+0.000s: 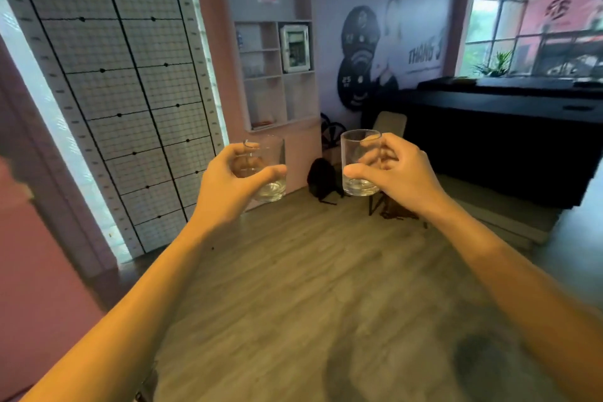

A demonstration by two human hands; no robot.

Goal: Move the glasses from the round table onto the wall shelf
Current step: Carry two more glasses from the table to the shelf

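Observation:
I hold two clear tumblers out in front of me over a wood floor. My left hand [228, 183] grips the left glass [272, 170] from its left side, thumb across the front. My right hand [398, 173] grips the right glass [355, 153] from its right side. Both glasses are upright and look empty. The white wall shelf [277, 75], set into a pink wall, stands ahead, above and between the two glasses; several faint glasses seem to rest on one of its middle-left compartments. The round table is out of view.
A tall posture-check grid board [114, 91] leans on the left. A black bag [321, 176] lies on the floor below the shelf. A chair [390, 124] and a long black counter [496, 127] stand to the right, with a plant [496, 64] by the window.

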